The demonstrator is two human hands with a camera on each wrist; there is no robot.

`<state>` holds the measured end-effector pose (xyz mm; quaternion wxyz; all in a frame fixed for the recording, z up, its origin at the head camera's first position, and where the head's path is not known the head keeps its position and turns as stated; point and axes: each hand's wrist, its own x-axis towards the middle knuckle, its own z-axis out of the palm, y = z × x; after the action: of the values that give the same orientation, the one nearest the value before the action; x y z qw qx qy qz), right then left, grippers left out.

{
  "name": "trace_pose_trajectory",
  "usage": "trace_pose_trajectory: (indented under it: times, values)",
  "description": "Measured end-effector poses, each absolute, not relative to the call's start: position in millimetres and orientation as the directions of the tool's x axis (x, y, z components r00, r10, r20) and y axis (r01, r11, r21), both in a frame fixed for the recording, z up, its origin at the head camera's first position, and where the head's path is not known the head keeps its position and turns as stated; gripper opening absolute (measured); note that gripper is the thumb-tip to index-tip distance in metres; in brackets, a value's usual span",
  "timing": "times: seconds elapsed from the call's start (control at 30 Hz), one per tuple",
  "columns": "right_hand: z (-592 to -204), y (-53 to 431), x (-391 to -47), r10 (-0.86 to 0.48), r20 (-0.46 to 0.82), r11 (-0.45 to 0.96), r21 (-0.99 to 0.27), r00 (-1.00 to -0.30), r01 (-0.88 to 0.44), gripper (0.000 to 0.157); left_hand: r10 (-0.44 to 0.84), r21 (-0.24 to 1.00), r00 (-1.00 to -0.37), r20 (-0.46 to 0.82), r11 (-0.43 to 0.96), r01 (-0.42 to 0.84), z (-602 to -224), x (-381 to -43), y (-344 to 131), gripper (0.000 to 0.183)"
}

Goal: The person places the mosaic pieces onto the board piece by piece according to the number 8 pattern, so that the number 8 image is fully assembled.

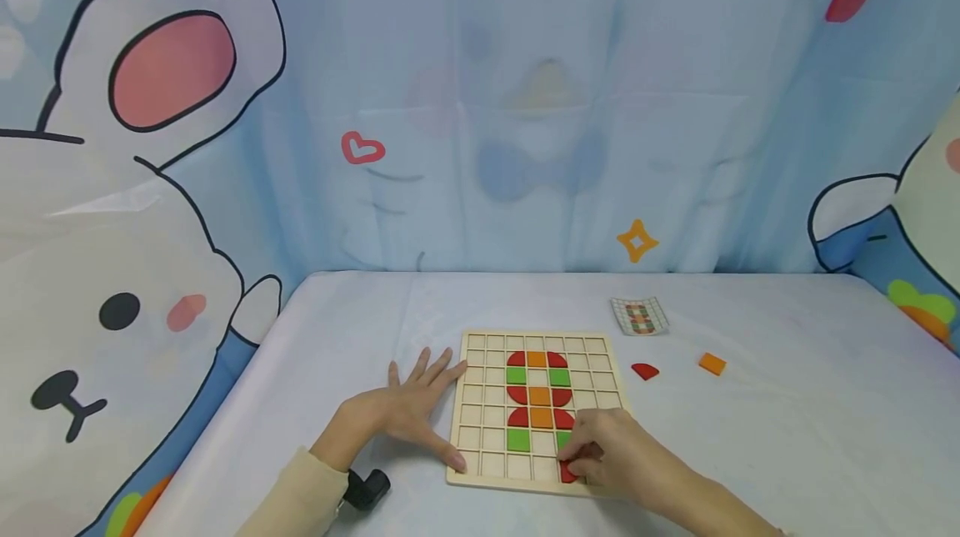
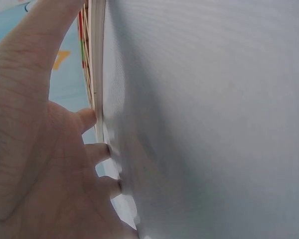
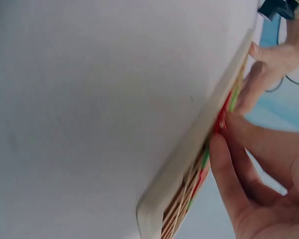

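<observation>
A wooden grid board (image 1: 480, 416) lies on the white table, bearing red quarter-round pieces (image 1: 517, 417), orange squares (image 1: 540, 418) and green squares (image 1: 518, 440). My right hand (image 1: 611, 449) pinches a red quarter-round piece (image 1: 567, 473) at a cell in the board's near row, below a green square partly hidden by the fingers. That same red piece (image 3: 221, 119) shows between thumb and fingers in the right wrist view. With fingers spread, my left hand (image 1: 416, 404) rests at the board's left edge, thumb and index finger touching it.
Right of the board lie a loose red quarter-round piece (image 1: 645, 371) and a loose orange square (image 1: 712, 363). Behind them is a small pattern card (image 1: 640, 317) showing a coloured grid. A patterned blue curtain (image 1: 525, 103) hangs behind the table.
</observation>
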<state>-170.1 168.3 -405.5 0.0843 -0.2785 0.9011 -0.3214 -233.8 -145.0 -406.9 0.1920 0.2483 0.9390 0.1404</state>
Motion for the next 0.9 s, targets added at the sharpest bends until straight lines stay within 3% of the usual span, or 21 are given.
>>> trace_pose_trajectory:
  times: [0.27, 0.5, 0.67, 0.9]
  values:
    - [-393, 208, -183, -0.578, 0.052, 0.568, -0.691, -0.814, -0.447, 0.019, 0.511, 0.348, -0.808, -0.293, 0.844, 0.408, -407, -234, -143, 0.128]
    - [-380, 266, -214, -0.407, 0.131, 0.73, -0.548, -0.904, -0.409, 0.016, 0.516, 0.351, -0.805, -0.294, 0.841, 0.41, -407, -234, -145, 0.128]
    - [-384, 309, -237, -0.329, 0.18, 0.819, -0.434, -0.927, -0.375, 0.017, 0.514, 0.351, -0.806, -0.295, 0.843, 0.409, -406, -233, -145, 0.128]
    - [-391, 337, -254, -0.23, 0.169, 0.874, -0.397, -0.958, -0.28, 0.023, 0.516, 0.357, -0.804, -0.295, 0.84, 0.408, -406, -233, -145, 0.128]
